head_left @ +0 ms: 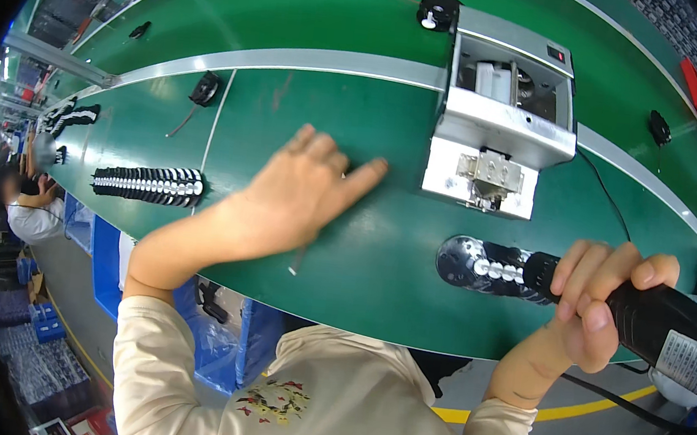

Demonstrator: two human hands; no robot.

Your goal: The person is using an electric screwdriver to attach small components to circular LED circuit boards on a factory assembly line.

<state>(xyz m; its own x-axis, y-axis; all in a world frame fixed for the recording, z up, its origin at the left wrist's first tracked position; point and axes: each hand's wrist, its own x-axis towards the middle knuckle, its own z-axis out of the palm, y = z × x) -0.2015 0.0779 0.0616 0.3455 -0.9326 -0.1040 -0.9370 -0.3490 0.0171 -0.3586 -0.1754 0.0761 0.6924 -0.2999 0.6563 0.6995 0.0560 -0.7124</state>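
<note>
My left hand (306, 181) is palm down just above the green bench, its fingers bent down and thumb stretched right. What lies under those fingers is hidden, but a thin wire end (296, 261) pokes out below the hand. My right hand (599, 299) wraps its fingers round a black cylindrical tool (672, 328) with a ribbed nose and a pale label. The nose meets the right end of a row of black round parts with silvery centres (496, 267), lying on the bench. Beyond that row stands a metal bench machine (503, 119).
Another row of black round parts (148, 184) lies at the left. A black part with a wire (205, 89) sits behind it; one more (436, 13) is beside the machine. Blue bins (255, 339) stand below the front edge. A person (37, 206) is at far left.
</note>
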